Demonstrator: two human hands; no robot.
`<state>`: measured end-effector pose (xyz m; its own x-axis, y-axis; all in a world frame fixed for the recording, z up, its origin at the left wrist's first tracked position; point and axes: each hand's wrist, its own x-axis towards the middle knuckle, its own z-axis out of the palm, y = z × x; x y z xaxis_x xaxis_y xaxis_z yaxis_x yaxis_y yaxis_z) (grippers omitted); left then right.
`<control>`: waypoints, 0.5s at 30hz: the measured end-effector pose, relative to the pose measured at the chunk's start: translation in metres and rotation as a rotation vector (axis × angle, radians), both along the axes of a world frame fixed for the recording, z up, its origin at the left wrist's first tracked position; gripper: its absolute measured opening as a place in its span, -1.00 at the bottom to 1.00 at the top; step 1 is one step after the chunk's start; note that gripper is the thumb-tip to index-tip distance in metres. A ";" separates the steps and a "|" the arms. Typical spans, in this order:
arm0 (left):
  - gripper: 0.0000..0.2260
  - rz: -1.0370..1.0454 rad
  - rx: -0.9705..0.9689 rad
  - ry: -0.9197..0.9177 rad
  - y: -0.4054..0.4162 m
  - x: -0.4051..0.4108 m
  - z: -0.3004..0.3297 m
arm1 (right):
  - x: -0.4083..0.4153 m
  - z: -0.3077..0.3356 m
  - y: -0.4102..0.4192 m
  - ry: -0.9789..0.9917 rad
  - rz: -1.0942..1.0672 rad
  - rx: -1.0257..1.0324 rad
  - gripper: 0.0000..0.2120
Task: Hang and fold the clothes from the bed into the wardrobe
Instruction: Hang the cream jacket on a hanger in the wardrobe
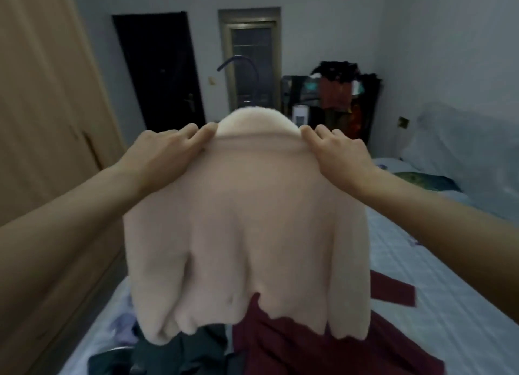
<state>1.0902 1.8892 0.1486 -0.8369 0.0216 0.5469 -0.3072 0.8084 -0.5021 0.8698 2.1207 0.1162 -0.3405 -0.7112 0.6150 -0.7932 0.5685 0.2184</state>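
Observation:
A cream knit sweater (247, 228) hangs in the air in front of me, its hem dangling just above the bed. My left hand (168, 150) pinches its top edge at the left of the neckline. My right hand (337, 153) pinches the same edge at the right. A pale rounded part of the sweater bulges up between the two hands. Below the hem a maroon garment (309, 343) lies spread on the bed (438, 318), with a dark green-grey garment (174, 352) to its left. The wooden wardrobe (42, 122) stands along the left side.
A lilac patterned cloth (123, 324) lies at the bed's left edge. A dark door (160, 68) and a glazed door (251, 60) are in the far wall. A dark cluttered rack (339, 99) stands at the back right. Plastic-wrapped bedding (460, 139) sits at the bed's far right.

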 end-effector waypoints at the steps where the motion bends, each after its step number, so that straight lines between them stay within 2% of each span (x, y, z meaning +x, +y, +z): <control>1: -0.62 0.033 0.005 0.003 -0.009 0.021 0.004 | 0.011 0.005 -0.018 0.004 0.043 -0.004 -0.56; 8: -0.63 0.282 -0.015 0.065 -0.061 0.180 0.028 | 0.112 0.043 -0.132 0.074 0.343 -0.015 -0.57; 15: -0.61 0.572 -0.089 0.077 -0.072 0.356 0.050 | 0.258 0.066 -0.226 0.082 0.627 -0.045 -0.56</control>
<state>1.4465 1.8167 0.1981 -0.6869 -0.3733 0.6235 -0.7209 0.4591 -0.5192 1.1281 1.8948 0.1827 0.1827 -0.7332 0.6550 -0.9600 0.0107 0.2798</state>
